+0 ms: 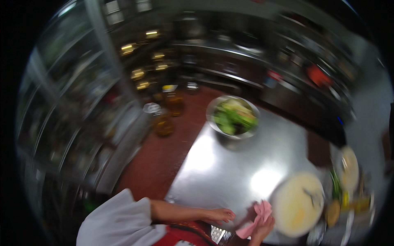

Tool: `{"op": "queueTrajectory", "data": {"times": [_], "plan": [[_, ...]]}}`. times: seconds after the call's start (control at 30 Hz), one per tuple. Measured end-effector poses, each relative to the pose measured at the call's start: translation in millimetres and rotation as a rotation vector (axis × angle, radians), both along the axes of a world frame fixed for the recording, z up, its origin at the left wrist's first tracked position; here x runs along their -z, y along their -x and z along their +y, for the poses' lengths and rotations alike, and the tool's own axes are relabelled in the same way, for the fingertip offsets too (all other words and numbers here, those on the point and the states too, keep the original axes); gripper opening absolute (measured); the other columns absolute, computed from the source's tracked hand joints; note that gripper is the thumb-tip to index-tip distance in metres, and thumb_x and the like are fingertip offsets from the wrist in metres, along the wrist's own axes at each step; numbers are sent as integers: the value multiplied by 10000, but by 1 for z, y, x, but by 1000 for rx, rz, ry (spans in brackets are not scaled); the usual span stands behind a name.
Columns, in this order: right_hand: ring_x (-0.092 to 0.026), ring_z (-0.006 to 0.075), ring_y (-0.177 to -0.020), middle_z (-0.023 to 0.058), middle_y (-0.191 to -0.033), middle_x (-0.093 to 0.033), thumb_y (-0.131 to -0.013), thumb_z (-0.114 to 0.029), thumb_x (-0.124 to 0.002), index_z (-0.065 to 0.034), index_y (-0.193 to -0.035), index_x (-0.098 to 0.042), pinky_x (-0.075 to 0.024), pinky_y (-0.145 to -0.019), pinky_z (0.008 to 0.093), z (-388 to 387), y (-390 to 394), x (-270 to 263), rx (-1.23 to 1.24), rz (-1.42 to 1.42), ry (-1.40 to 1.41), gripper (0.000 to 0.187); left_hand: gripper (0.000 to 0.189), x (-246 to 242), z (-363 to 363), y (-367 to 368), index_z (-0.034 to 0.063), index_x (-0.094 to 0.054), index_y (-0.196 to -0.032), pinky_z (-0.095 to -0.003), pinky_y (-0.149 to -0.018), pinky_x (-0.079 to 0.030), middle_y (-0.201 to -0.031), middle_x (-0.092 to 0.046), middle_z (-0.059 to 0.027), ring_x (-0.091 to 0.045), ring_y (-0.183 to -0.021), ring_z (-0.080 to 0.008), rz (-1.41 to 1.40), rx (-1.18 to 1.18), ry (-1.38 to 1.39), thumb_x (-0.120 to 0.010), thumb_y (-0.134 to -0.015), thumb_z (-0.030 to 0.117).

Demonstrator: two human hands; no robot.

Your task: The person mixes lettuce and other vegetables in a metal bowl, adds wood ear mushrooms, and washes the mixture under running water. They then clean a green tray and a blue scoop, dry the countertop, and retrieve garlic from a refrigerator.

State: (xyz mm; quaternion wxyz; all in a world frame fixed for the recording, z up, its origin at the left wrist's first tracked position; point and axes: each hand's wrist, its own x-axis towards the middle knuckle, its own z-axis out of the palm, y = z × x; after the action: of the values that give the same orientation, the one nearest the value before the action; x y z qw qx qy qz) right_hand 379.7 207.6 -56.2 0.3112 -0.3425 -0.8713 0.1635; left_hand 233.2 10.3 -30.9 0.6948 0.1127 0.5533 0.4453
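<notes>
My right hand (263, 230) is closed around a crumpled pink cloth (258, 220) at the near edge of a stainless steel table (234, 175). Just right of it lies a round, pale cutting board (298, 204) with a dark object, blurred, on its upper right part. To the left, my left hand (221, 215) hovers near the table's edge, empty, its fingers loosely apart. At the far end of the table stands a metal bowl (210, 118) of green leafy vegetables (235, 118).
Glass-fronted shelving (77, 89) rises on the left. Bottles of amber liquid (164, 126) stand on the red floor (163, 156) beside the table. A steel counter (224, 50) runs along the back. Green stalks (335, 184) and another round board (350, 169) are at the right.
</notes>
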Motion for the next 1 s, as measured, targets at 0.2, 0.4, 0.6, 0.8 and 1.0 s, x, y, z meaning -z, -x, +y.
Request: {"op": "queueTrajectory", "data": {"times": [0.2,0.4,0.6,0.8,1.0], "plan": [[-528,356,-995,218,-1068,-567,-750,-361,-668,27,-1138,-525,-438,-839,441,-90,45,-23,-473,-359,260,567,428,-38,-99,-31,84,-487,-1213,-427,-944,-385,-1256,-461,-113,-447,-1153,-306,1195,-179,-301,-550,-864,323],[-540,366,-985,231,-1038,-572,-739,-322,-659,32,-1113,-539,-449,-833,439,-337,98,-42,-1336,-504,-177,529,371,-84,-221,-18,72,-550,-1127,-437,-959,-362,-1203,-494,-142,-449,-1140,-339,1861,-385,-190,-582,-809,261],[-573,350,-956,216,-993,-596,-807,-196,-545,-24,-1060,-584,-469,-795,458,-526,123,-16,-1615,-405,-40,309,333,-136,-568,68,42,-544,-1091,-431,-938,-395,-1145,-502,-178,-472,-1105,-352,1774,-1349,523,-607,-779,141],[-579,375,-797,183,-911,-601,-740,-76,-665,-15,-984,-586,-494,-708,427,-798,342,-95,-1765,-84,43,264,355,-200,-908,148,40,-483,-1139,-422,-912,-418,-1205,-435,-179,-472,-1101,-367,2012,-1564,1022,-590,-809,116],[-484,327,-1138,207,-1258,-464,-685,-194,-772,-14,-1315,-358,-393,-960,404,-1155,553,-219,-1927,63,508,776,333,-289,-1106,291,35,-481,-1075,-430,-820,-439,-1118,-454,-182,-505,-997,-372,2092,-1691,985,-636,-800,143]]}}
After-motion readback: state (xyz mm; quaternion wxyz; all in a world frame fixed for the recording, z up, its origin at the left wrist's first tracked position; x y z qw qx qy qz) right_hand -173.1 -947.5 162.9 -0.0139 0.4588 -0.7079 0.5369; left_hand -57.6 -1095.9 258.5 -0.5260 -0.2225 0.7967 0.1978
